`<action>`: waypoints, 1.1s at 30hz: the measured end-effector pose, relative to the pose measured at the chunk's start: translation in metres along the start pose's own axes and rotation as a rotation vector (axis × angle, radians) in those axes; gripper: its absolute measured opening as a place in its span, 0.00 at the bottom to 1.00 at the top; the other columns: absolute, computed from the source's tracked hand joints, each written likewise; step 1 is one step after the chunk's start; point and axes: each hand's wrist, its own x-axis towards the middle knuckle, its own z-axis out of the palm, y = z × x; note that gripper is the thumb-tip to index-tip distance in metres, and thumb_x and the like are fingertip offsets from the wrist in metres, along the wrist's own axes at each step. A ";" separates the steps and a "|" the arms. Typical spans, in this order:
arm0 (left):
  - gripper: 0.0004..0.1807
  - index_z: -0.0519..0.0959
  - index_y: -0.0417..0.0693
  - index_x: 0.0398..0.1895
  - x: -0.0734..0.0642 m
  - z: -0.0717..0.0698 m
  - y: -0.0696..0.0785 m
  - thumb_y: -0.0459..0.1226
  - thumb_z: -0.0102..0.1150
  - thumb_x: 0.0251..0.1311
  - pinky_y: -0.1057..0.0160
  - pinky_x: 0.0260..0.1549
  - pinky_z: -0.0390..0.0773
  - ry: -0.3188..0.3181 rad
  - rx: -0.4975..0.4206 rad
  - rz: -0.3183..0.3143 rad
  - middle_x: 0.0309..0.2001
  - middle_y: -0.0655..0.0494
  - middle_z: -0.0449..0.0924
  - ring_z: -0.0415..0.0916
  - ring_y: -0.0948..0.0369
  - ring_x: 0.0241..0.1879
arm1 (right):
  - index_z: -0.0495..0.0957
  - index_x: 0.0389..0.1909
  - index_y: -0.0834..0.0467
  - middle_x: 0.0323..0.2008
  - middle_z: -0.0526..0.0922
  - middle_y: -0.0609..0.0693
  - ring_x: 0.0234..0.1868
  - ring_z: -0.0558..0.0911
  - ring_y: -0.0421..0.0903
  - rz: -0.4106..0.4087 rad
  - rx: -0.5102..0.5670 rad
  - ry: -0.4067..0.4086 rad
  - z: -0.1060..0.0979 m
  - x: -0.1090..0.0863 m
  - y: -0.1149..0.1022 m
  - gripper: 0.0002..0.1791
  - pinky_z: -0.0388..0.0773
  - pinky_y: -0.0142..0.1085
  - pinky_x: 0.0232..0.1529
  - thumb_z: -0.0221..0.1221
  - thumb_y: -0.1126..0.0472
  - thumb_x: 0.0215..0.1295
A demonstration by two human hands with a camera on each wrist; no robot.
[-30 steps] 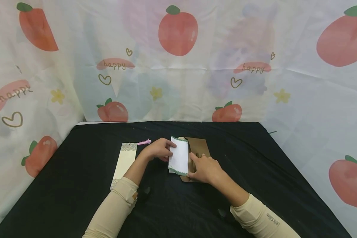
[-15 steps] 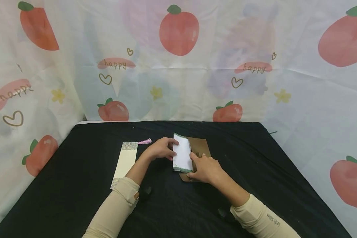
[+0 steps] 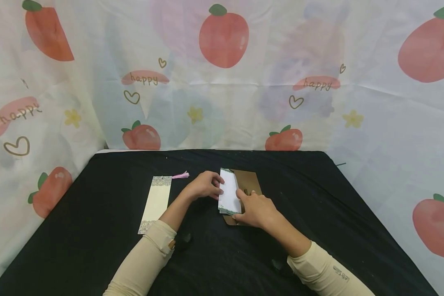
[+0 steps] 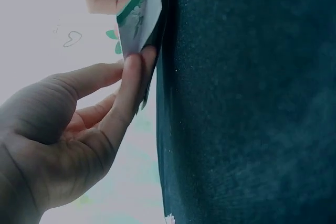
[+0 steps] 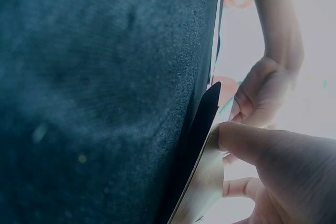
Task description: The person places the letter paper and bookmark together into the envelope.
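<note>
Two hands, one brown envelope [image 3: 249,179], one white paper [image 3: 228,192] and one cream bookmark [image 3: 157,201] with a single pink tassel [image 3: 181,175] are shown on a black cloth [image 3: 207,259]. The layers of the paper cannot be counted. The left hand [image 3: 207,185] is reached in from the left, the paper's left edge being pinched between thumb and fingers. The right hand [image 3: 257,207] is laid over the envelope, its edge being gripped between thumb and fingers. The paper, narrow and upright-oblong, is bordered in green at both ends and is held over the envelope's left part; whether any of it is inserted cannot be told.
</note>
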 end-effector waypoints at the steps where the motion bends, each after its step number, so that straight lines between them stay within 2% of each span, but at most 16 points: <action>1: 0.16 0.79 0.26 0.53 0.000 0.000 0.001 0.19 0.66 0.61 0.58 0.32 0.87 -0.002 0.002 -0.003 0.35 0.44 0.78 0.85 0.53 0.28 | 0.71 0.65 0.52 0.46 0.81 0.64 0.39 0.84 0.61 0.000 0.000 0.000 0.000 0.000 0.000 0.39 0.82 0.54 0.35 0.73 0.40 0.58; 14: 0.18 0.78 0.26 0.54 0.000 0.003 0.000 0.18 0.66 0.60 0.58 0.34 0.87 -0.003 -0.011 0.007 0.35 0.44 0.78 0.85 0.54 0.28 | 0.72 0.65 0.52 0.47 0.81 0.64 0.39 0.83 0.59 -0.006 0.020 0.008 -0.001 0.000 -0.001 0.39 0.81 0.53 0.34 0.73 0.39 0.58; 17: 0.19 0.77 0.26 0.56 0.001 0.004 0.000 0.18 0.64 0.61 0.58 0.34 0.87 -0.020 -0.006 0.010 0.36 0.42 0.79 0.85 0.54 0.29 | 0.71 0.66 0.52 0.45 0.81 0.63 0.37 0.82 0.57 -0.006 0.025 0.002 -0.001 0.000 -0.001 0.39 0.80 0.52 0.32 0.73 0.39 0.58; 23: 0.22 0.76 0.26 0.60 0.001 0.005 0.001 0.19 0.63 0.63 0.58 0.35 0.87 -0.044 0.002 -0.001 0.40 0.42 0.81 0.86 0.53 0.33 | 0.70 0.69 0.52 0.50 0.81 0.65 0.39 0.83 0.58 -0.002 0.021 -0.008 -0.001 0.000 -0.001 0.42 0.81 0.51 0.33 0.72 0.39 0.59; 33: 0.22 0.74 0.25 0.64 0.002 0.007 0.000 0.19 0.58 0.67 0.58 0.37 0.87 -0.086 -0.045 -0.004 0.44 0.41 0.78 0.86 0.51 0.35 | 0.70 0.68 0.52 0.49 0.81 0.64 0.40 0.84 0.60 -0.011 0.026 0.002 -0.001 0.000 -0.001 0.41 0.81 0.53 0.34 0.72 0.39 0.59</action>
